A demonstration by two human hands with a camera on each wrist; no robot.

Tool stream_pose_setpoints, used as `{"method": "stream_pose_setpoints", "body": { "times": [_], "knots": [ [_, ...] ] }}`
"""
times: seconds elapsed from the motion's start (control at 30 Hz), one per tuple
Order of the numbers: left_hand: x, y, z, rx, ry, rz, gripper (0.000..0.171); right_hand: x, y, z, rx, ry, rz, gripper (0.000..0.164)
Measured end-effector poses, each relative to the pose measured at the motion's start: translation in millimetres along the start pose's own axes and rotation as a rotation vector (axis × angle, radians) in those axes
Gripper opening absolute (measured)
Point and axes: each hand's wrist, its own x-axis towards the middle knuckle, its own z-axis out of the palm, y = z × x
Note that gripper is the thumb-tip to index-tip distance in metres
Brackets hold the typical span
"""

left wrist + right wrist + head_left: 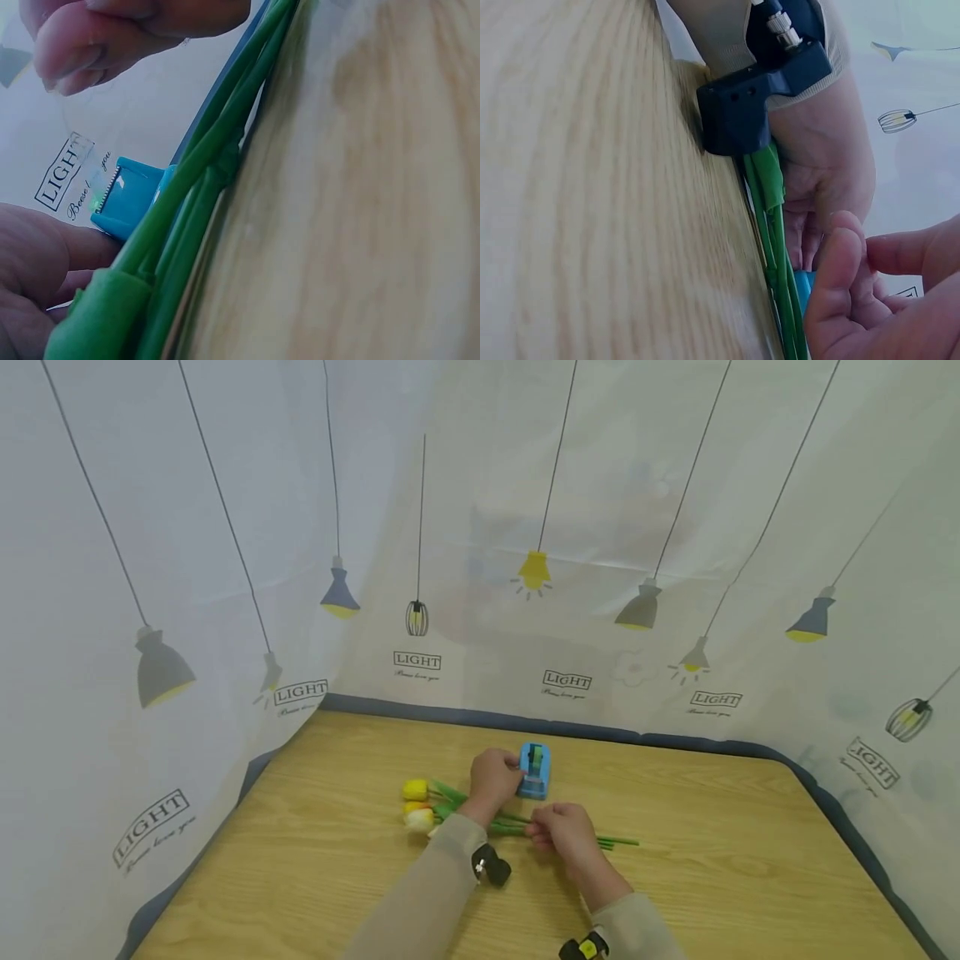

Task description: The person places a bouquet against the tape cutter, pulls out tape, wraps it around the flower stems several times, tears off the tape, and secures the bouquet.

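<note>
Head view: a bunch of tulips (418, 820) lies across the wooden tabletop (735, 877), just below the centre of the frame. Its yellow, orange-tinged and white heads point left, and its green stems (199, 157) run right, passing beneath both forearms and hands. A blue tape dispenser (533, 788) stands upright just beyond the stems, near the lower centre, with a greenish tape roll (536, 757) seated in it. The left hand (493, 779) grips the dispenser's left side between thumb and fingers. The right hand (564, 831), lower and to the right, is bent over the stems, its thumb and fingertips drawn together.

Left wrist view: the dispenser's toothed cutting edge shows left of centre, behind the stems. A faint, clear strip of tape (84, 150) reaches from that edge up to the right fingertips at upper left, which pinch its end.

Right wrist view: the right thumb meets the fingers at lower right, just beside the stems; a sliver of the dispenser shows below the left hand.

Surround: beige sleeves (423, 893), a black wrist camera (492, 865), and a pale wall covering (480, 468) printed with hanging lamps (535, 570).
</note>
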Motion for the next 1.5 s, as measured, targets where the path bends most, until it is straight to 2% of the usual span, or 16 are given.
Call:
{"method": "stream_pose_setpoints", "body": {
  "times": [0.2, 0.33, 0.57, 0.7, 1.0, 1.13, 1.37, 1.5],
  "knots": [
    [1.7, -0.6, 3.1, 0.000, 0.003, 0.024, 0.018, -5, 3, 0, -0.026, 0.006, 0.007, 0.024],
    [1.5, -1.8, 2.3, 0.005, 0.009, 0.014, 0.017, -8, 5, 2, -0.049, 0.004, -0.001, 0.024],
    [2.5, -2.9, 2.0, 0.020, 0.012, 0.024, 0.017, -2, 16, 3, -0.098, -0.031, 0.024, 0.024],
    [1.3, -2.1, 1.0, 0.018, 0.009, 0.022, 0.017, -5, 14, 4, -0.140, -0.039, 0.031, 0.024],
    [0.0, -6.5, -1.6, 0.012, 0.020, 0.024, 0.016, -13, 13, 9, -0.198, -0.082, -0.014, 0.026],
    [-0.1, -7.9, -0.2, 0.006, 0.020, 0.013, 0.015, -14, 15, 7, -0.232, -0.083, -0.031, 0.028],
    [0.5, -6.7, 2.7, -0.007, 0.006, 0.018, 0.017, -13, 14, 2, -0.276, -0.102, -0.021, 0.023],
    [1.7, -6.1, 3.4, -0.015, 0.005, 0.009, 0.016, -12, 14, 0, -0.297, -0.122, -0.018, 0.028]
  ]
}}
